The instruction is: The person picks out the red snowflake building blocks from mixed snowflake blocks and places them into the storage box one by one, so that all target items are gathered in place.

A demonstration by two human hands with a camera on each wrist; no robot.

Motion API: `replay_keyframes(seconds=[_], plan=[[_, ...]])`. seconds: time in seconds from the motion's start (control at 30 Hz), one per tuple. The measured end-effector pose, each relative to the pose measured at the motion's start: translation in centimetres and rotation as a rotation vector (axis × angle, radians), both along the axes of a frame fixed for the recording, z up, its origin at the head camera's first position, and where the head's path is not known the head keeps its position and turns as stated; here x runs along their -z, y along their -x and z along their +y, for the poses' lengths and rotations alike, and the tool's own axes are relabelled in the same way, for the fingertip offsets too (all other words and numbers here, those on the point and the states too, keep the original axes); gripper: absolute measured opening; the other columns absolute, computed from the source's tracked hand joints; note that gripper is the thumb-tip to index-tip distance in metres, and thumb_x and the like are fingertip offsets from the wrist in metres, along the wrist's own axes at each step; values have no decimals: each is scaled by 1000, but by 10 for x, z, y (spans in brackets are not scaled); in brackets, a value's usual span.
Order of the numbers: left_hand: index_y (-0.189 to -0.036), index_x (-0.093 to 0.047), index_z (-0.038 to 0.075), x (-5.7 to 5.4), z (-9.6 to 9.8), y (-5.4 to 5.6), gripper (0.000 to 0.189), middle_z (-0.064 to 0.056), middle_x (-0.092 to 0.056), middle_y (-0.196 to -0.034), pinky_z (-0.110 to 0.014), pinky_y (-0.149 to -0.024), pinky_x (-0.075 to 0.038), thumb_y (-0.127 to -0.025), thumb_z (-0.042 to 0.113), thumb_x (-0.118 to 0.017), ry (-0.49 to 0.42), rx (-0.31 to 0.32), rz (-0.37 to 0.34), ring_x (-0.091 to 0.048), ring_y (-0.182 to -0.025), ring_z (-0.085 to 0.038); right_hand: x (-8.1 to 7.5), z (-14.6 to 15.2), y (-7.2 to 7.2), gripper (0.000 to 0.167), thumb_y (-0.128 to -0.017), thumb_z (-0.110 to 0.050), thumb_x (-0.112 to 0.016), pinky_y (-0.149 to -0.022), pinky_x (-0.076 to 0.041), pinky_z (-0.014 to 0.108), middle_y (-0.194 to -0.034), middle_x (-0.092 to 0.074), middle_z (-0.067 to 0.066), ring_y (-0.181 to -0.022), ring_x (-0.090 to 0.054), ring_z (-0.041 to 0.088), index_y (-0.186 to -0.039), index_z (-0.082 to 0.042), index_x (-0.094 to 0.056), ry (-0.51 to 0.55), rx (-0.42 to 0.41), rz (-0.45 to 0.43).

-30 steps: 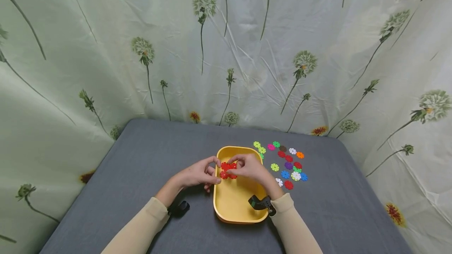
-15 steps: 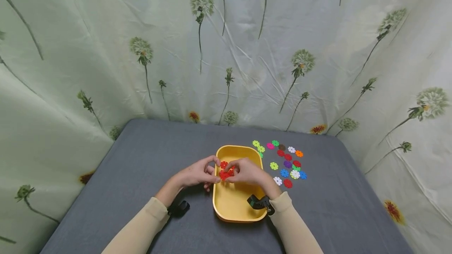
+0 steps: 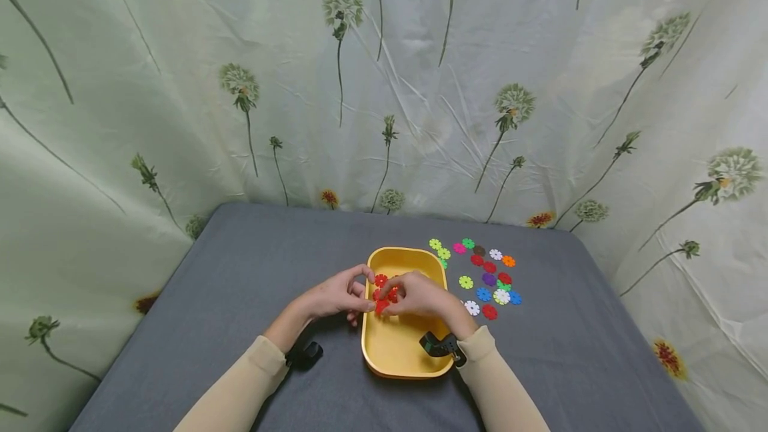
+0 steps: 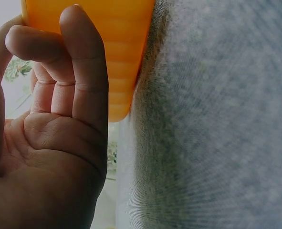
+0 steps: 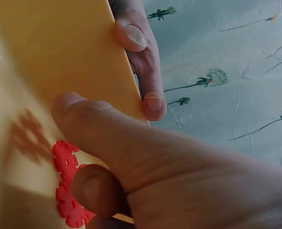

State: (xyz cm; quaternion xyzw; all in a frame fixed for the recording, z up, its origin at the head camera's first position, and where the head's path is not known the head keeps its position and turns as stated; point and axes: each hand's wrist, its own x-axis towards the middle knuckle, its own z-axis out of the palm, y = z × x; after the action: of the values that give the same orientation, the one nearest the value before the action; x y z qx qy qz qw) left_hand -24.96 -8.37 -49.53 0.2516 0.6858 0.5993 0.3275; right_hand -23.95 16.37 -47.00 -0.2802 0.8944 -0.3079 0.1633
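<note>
My left hand holds the left rim of a yellow plastic tray. In the right wrist view its thumb and a fingertip lie at the tray's edge, and the left wrist view shows bent fingers outside the wall. Over the tray, my right hand pinches a red flower-shaped snowflake disc between thumb and index finger. More red snowflake discs lie close together in the tray's left part, partly hidden by the right fingers. The right wrist view has a red snowflake disc beside the fingers.
Right of the tray, loose discs lie scattered on the grey cloth-covered table: purple, blue, orange, white, green and red. A curtain with dandelion prints hangs behind.
My right hand has shifted slightly left and toward the tray's near side, with a red disc moving nearer to me. The left hand stays at the rim.
</note>
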Motion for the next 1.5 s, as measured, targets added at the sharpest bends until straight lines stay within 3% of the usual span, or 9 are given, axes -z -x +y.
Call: replay_keyframes(seconds=[0.27,0.43,0.63,0.93,1.1,1.5], plan=[[-128,-40,3,0,1,0,48,3,-61,-67,-31,-62,-59,-97,13,-76,-6,-1,-7,-58,-54,-13,0,0,-1,24,-91,-26,-85,-60,-41,20,-79,-66,-5,-63,-49,6,-112,-15,-79,7,38,1],[-128,-39,1,1,1,0,49,3,-62,-68,-31,-61,-58,-97,11,-76,-11,1,-8,-57,-53,-12,-2,1,-1,24,-93,-25,-83,-56,-37,20,-69,-57,-7,-58,-44,6,-112,-12,-78,73,91,-8],[-131,-40,1,3,2,0,49,2,-62,-68,-30,-62,-58,-98,11,-75,16,-9,-11,-59,-55,-13,-18,13,-1,29,-94,-22,-81,-52,-30,22,-60,-48,-5,-52,-37,10,-116,-3,-76,232,150,-65],[-131,-42,3,1,2,0,48,1,-63,-68,-29,-61,-57,-98,12,-76,37,-24,-11,-61,-56,-14,-30,49,4,40,-96,-23,-80,-51,-33,25,-61,-48,-3,-52,-33,10,-128,-1,-71,332,310,-50],[-130,-42,3,0,1,0,50,1,-62,-68,-29,-61,-58,-96,15,-78,22,-17,2,-61,-56,-14,-30,74,10,42,-97,-24,-79,-55,-35,25,-60,-44,-4,-53,-34,12,-133,-3,-69,375,385,-52],[-129,-42,4,0,0,-1,49,2,-62,-68,-29,-61,-58,-96,14,-77,7,-9,8,-61,-55,-14,-21,135,14,52,-100,-29,-76,-48,-32,28,-56,-40,-9,-46,-30,8,-142,-2,-61,465,586,-41]])
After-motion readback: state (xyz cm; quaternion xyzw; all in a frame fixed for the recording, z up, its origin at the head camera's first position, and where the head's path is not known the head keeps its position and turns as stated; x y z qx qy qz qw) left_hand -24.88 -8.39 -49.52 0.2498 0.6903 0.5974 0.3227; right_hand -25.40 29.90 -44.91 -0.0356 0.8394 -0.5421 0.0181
